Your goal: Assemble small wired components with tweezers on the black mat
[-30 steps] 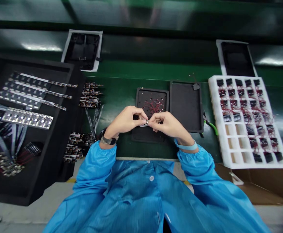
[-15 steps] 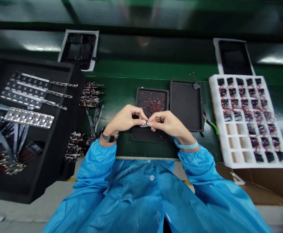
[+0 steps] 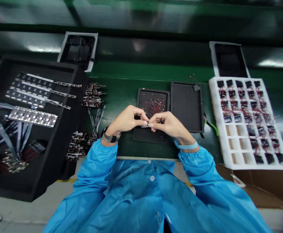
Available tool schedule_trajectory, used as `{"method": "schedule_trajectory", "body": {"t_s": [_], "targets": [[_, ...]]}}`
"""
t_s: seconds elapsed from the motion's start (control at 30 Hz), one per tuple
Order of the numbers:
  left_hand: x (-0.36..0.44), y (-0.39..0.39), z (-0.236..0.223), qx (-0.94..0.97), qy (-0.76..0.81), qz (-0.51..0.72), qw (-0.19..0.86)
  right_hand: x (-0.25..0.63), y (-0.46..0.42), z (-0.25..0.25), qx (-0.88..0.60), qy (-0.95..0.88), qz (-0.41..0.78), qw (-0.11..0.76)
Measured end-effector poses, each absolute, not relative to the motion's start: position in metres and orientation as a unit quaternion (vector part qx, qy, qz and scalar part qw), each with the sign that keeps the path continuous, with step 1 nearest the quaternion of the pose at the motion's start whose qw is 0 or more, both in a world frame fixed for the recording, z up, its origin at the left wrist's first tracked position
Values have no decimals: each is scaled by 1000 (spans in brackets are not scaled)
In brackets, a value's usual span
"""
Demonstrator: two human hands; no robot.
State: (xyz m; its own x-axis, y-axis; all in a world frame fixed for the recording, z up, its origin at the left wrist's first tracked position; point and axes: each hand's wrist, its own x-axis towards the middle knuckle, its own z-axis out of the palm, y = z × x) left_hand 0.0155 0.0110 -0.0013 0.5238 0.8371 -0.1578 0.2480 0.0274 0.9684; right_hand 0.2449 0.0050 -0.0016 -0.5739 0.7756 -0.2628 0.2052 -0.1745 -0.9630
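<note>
Left hand (image 3: 130, 119) and right hand (image 3: 167, 123) are pinching a tiny whitish part (image 3: 145, 126); any loose grip could be losing it among thin red wires (image 3: 156, 105).

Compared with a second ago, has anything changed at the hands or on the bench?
Nothing clearly, beyond a slight shift of the camera view; no grasp or release shows. The left hand and right hand still pinch the small part between them. The red wires, green-handled pliers and white foam tray stay as they were.
</note>
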Motion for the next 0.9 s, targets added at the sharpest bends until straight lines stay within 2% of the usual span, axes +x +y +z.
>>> {"method": "schedule_trajectory", "body": {"t_s": [0.13, 0.23, 0.33, 0.47, 0.6, 0.73, 0.9], "targets": [[15, 12, -1, 653, 417, 266, 574, 245, 5, -2, -405, -610, 644, 219], [12, 12, 4, 657, 427, 279, 556, 249, 6, 5, -409, -643, 597, 248], [7, 8, 15, 669, 449, 291, 516, 262, 11, 11, -446, -644, 513, 350], [0, 1, 43, 674, 482, 299, 474, 290, 25, 3, -509, -509, 451, 527], [8, 8, 80, 681, 471, 348, 440, 315, 40, -11, -517, -395, 436, 622], [44, 48, 116, 734, 462, 358, 347, 330, 47, -17, -529, -336, 399, 670], [131, 129, 141, 808, 438, 292, 266, 337, 49, -19, -531, -293, 409, 682]]}}
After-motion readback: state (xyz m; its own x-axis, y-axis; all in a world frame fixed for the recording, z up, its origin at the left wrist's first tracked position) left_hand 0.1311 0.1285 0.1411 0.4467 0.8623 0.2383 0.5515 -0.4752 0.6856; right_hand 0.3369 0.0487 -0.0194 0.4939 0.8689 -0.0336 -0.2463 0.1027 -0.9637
